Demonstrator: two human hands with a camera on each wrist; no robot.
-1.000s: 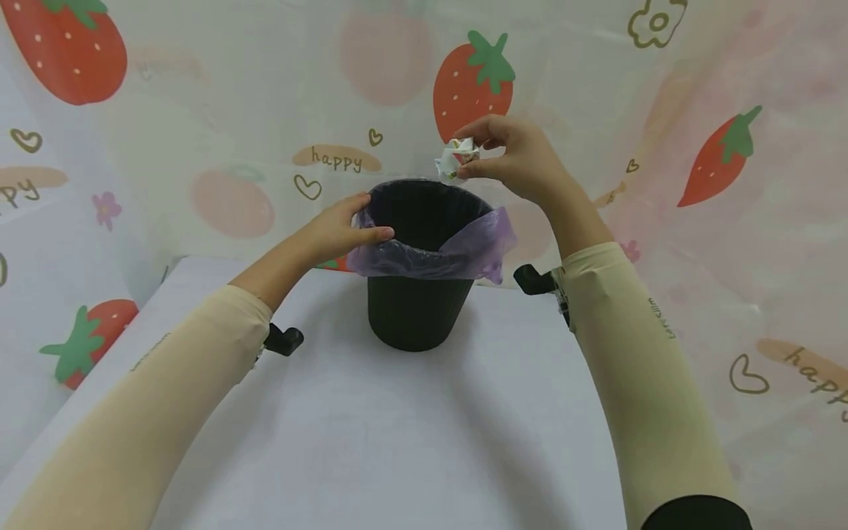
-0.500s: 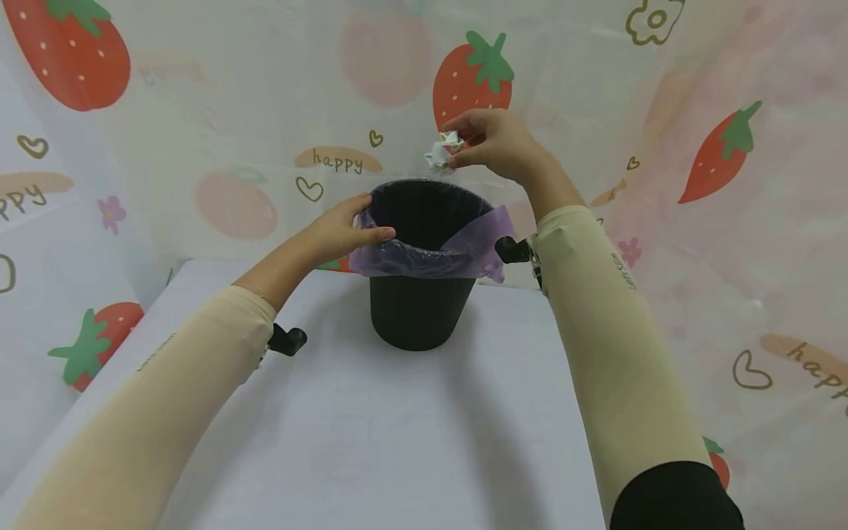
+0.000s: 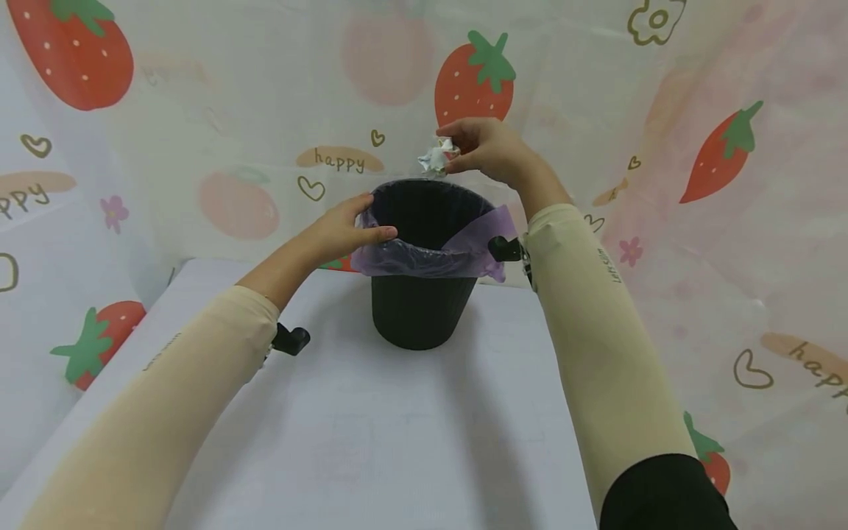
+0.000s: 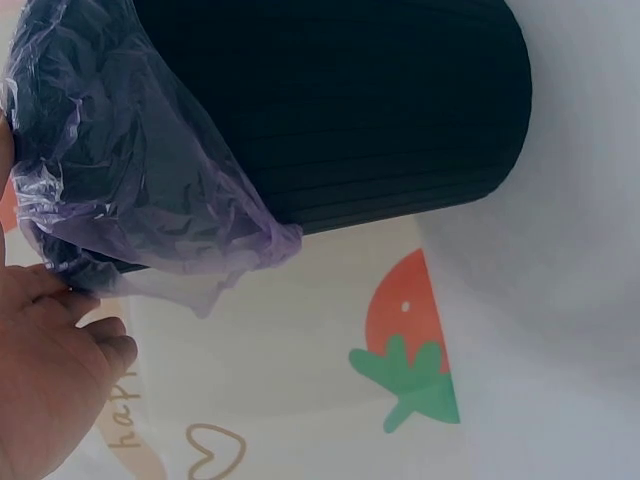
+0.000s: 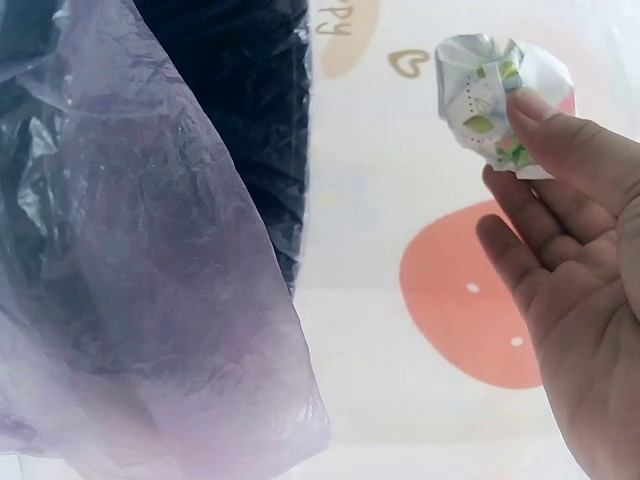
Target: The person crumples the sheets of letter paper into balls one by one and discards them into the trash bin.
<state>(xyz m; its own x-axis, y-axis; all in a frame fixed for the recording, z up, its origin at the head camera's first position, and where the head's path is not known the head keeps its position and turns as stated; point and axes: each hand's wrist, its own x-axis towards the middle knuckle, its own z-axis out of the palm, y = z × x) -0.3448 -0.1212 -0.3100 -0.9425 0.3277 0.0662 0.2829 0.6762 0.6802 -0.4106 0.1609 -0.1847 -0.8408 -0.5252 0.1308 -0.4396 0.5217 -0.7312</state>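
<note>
A black trash bin stands upright on the white table, lined with a purple plastic bag folded over its rim. My left hand grips the bin's rim at the left, over the bag; some of its fingers are hidden behind the bag in the left wrist view. Above the bin's far rim, my right hand pinches a crumpled piece of paper between thumb and fingers. In the right wrist view that paper is white with green leaf prints, apart from the bag.
The white table extends in front of the bin. A backdrop printed with strawberries hangs close behind it and along the sides. Black wrist camera mounts stick out from both forearms.
My right hand has moved left with the crumpled paper, from the bin's right side to above its far rim, dipping slightly lately. The left hand has kept its hold on the rim.
</note>
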